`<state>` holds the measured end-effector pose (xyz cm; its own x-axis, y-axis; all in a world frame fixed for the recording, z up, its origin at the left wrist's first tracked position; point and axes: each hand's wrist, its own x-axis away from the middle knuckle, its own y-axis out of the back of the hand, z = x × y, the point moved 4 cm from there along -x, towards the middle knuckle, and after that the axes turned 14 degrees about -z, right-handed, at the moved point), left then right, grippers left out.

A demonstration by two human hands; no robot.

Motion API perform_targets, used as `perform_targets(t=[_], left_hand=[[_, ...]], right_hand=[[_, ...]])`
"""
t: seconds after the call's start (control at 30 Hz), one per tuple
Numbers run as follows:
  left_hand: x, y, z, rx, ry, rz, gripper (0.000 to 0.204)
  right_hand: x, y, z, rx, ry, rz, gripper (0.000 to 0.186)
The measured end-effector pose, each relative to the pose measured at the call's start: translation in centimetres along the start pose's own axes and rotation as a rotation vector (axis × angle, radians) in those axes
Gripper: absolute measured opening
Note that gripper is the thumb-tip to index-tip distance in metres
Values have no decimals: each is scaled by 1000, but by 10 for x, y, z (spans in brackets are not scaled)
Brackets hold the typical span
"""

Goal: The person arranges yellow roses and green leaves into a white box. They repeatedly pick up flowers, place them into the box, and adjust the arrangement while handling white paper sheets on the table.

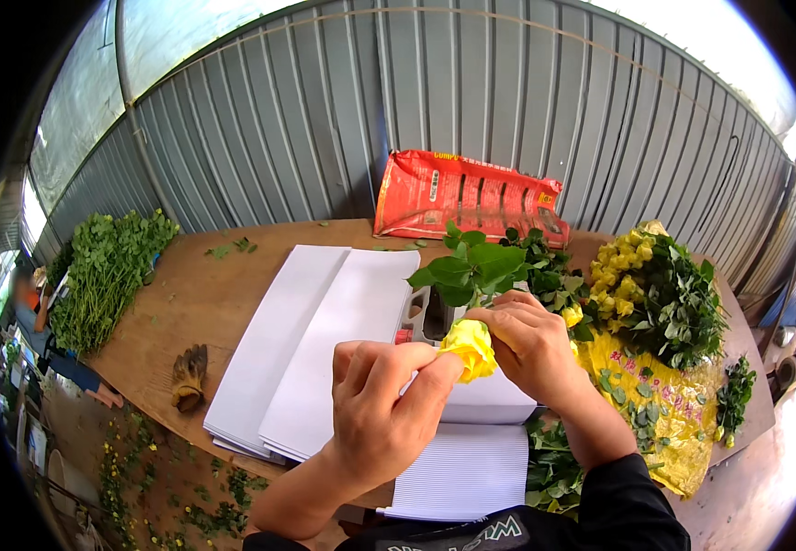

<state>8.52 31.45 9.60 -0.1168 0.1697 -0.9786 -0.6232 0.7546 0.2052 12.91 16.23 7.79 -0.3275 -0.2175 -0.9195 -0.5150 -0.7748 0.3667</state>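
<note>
A yellow rose [470, 347] is held up over the table, its bloom toward me and its green leaves [470, 268] on the far side. My left hand [378, 397] pinches the bloom's left edge between thumb and fingers. From the right, my right hand [534, 342] is closed round the rose just behind the bloom; the stem there is mostly hidden. Beneath my hands lie white paper sheets [329, 354] and a ribbed white sheet [462, 473]. A grey holder-like object [428, 312] shows partly behind the rose.
At right, a bunch of yellow roses [620, 275] rests by a yellow sack [660, 395]. A red bag [467, 197] leans against the corrugated metal wall [325, 119]. A work glove [190, 376] and leafy stems [113, 275] lie left. Another person [40, 321] stands far left.
</note>
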Motion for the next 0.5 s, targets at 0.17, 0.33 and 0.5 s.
perform_targets(t=[0.17,0.33,0.5], left_hand=[[0,15,-2,164,-4,-147,18],[8,28,2,240,216,314,13],[65,32,7,-86,113,1086,17]], right_hand=[[7,-4,-15,-65,-147,-63,32],[13,-3,-26,-234,-334,-45,28],[15,1,-28,-310,-337,-59,32]])
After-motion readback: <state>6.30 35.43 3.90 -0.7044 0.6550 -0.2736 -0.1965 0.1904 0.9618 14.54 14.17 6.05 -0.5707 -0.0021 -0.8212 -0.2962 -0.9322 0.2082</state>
